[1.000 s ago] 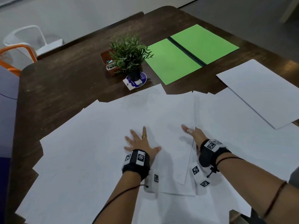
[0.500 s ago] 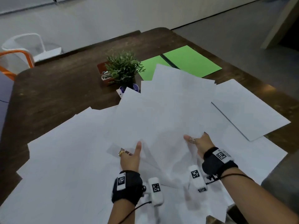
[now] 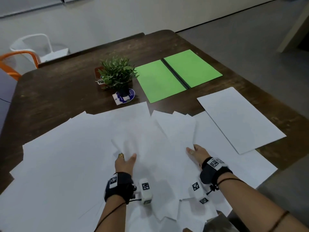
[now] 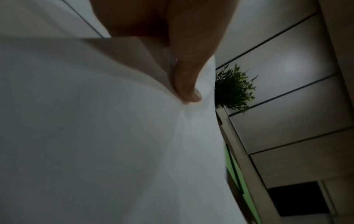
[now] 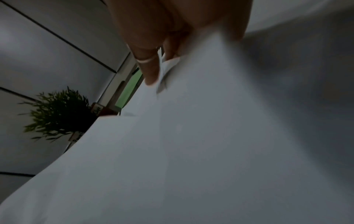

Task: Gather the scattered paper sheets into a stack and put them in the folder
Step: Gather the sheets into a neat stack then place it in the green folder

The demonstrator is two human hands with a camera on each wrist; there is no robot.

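Note:
Several white paper sheets (image 3: 80,148) lie fanned across the near half of the dark wooden table (image 3: 58,91). My left hand (image 3: 124,162) holds a bunch of them near the middle, thumb on top and fingers hidden beneath. In the left wrist view the thumb (image 4: 187,84) presses into the bulging paper (image 4: 95,121). My right hand (image 3: 196,152) grips the bunch's right side; its ringed finger (image 5: 147,66) pinches sheet edges (image 5: 166,68). The open green folder (image 3: 160,81) lies flat at the far right, apart from the sheets.
One separate white sheet (image 3: 239,119) lies to the right, near the table's edge. A small potted plant (image 3: 117,74) stands on a round coaster just left of the folder. A white chair (image 3: 36,46) and an orange chair (image 3: 10,64) stand beyond the far left corner.
A second ago both hands lay flat on the sheets. Half a second ago they held a bunch raised, covering part of the folder. Now the bunch is down low again.

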